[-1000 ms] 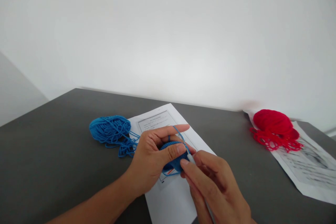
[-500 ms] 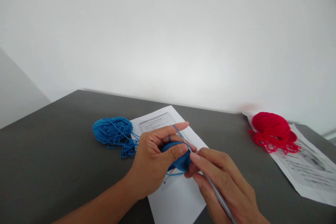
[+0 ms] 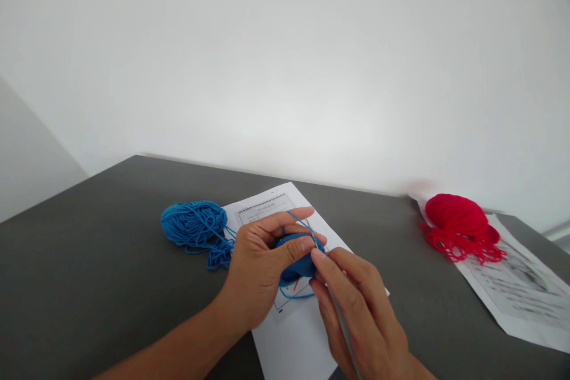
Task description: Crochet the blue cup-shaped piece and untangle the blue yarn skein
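Observation:
My left hand [image 3: 262,264] pinches a small blue crocheted piece [image 3: 294,258] between thumb and fingers, with a blue strand looped over its outstretched forefinger. My right hand [image 3: 356,309] is closed round a thin grey crochet hook [image 3: 341,323], and the hook's tip meets the piece's upper edge. Both hands hover over a printed sheet of paper [image 3: 289,332] on the dark grey table [image 3: 89,261]. The strand runs left to a ball of blue yarn [image 3: 193,224] lying on the table beside the sheet.
A ball of red yarn [image 3: 458,219] with loose loops rests on a second printed sheet [image 3: 521,291] at the far right. A white wall stands behind the table's far edge.
My right hand has shifted slightly left and turned, bringing the hook's tip back into the blue piece. The left hand keeps its hold, its forefinger a little lower.

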`<state>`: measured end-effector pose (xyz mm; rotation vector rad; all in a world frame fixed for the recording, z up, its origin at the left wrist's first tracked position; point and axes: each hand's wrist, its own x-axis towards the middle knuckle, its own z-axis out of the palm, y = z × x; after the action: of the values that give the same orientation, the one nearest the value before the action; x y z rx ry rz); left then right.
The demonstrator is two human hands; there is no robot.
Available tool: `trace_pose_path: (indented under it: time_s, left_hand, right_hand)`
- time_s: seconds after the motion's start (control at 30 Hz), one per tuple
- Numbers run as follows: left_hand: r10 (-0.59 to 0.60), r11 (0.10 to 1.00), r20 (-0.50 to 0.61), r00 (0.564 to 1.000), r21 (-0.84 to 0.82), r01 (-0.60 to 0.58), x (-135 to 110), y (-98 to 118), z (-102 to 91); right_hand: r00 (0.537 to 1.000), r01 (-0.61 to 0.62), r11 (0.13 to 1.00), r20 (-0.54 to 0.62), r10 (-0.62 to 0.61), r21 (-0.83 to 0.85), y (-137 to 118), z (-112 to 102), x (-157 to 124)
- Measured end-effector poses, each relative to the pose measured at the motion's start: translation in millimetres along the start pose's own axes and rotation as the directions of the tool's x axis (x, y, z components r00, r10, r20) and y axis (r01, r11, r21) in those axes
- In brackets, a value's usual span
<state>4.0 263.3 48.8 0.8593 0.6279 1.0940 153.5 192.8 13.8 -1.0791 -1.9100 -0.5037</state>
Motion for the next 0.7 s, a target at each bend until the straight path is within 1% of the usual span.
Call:
trace_pose_path:
  time_s: [0.07,0.13,0.2,0.27,0.33,0.53,0.7]
  left_hand:
    - [-0.07,0.995,0.066,0.995,-0.067,0.074,0,4,-0.5]
    - [-0.12,0.987,0.138,0.983,-0.088,0.133,0,8,-1.9]
    - [-0.153,0.981,0.2,0.968,-0.084,0.173,0,11,-3.9]
    - [-0.168,0.978,0.232,0.958,-0.083,0.192,0,12,-5.8]
    - [-0.17,0.977,0.238,0.956,-0.084,0.195,0,13,-7.0]
    - [-0.14,0.986,0.172,0.975,-0.067,0.154,3,12,-6.0]
    - [-0.105,0.992,0.17,0.98,-0.051,0.115,3,10,-5.0]
  right_hand:
    - [0.999,0.051,0.997,0.012,-0.05,-0.051,1,-4,-1]
    - [0.994,0.096,0.994,0.059,-0.093,-0.052,4,-11,-1]
    - [0.986,0.129,0.992,0.11,-0.129,0.006,7,-21,2]
    - [0.975,0.14,0.987,0.164,-0.152,0.083,11,-28,4]
    - [0.972,0.132,0.983,0.177,-0.153,0.126,14,-31,5]
    - [0.997,0.004,0.964,0.073,-0.024,0.264,20,-25,7]
    - [0.998,-0.028,0.953,0.07,0.007,0.301,22,-24,9]
